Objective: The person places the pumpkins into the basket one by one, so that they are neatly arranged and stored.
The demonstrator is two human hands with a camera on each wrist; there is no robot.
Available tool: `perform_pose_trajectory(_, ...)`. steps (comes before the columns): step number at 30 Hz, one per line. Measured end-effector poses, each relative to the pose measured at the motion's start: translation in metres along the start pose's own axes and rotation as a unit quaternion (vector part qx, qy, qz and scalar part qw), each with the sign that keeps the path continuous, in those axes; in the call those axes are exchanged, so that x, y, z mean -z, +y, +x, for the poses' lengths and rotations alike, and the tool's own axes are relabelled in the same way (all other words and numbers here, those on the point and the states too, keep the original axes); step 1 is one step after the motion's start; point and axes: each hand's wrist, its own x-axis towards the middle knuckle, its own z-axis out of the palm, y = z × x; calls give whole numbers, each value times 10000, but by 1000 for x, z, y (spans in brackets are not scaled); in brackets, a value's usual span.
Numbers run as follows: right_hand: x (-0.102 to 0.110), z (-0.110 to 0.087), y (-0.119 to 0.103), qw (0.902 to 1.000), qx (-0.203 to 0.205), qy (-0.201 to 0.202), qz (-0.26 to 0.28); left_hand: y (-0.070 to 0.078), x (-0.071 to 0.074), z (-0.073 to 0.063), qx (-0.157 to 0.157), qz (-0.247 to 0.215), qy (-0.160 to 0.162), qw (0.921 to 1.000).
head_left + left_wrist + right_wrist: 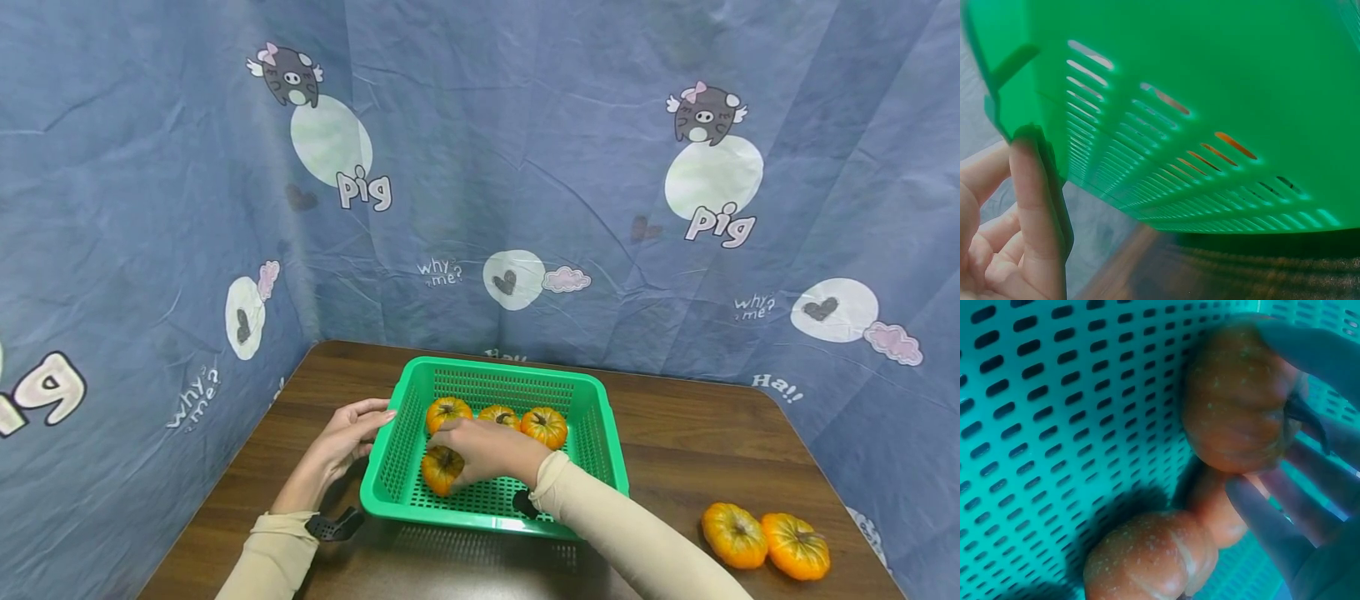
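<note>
A green plastic basket (495, 523) with slotted walls holds several small orange pumpkins, three of them along its far side, such as the pumpkin (543, 427) at the right. My right hand (491, 452) reaches inside and grips a pumpkin (441, 471) near the left wall. In the right wrist view, fingers and thumb spread round that pumpkin (1241, 400), its dark stem facing the palm; another pumpkin (1150, 556) lies beside it. At the basket's left side, my left hand (350, 435) holds the rim, and the left wrist view shows a finger (1035, 206) against the green wall.
Two more orange pumpkins, a left one (735, 535) and a right one (797, 546), lie side by side at the right of the brown wooden table (675, 433). Blue printed cloth (480, 150) hangs behind the table and along both sides.
</note>
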Motion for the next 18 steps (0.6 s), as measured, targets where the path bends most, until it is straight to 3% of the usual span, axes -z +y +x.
perform_pose_trajectory(18,5,1,-1,9999,-57,-11,104,1,-1,-1,12,-17,9,10000)
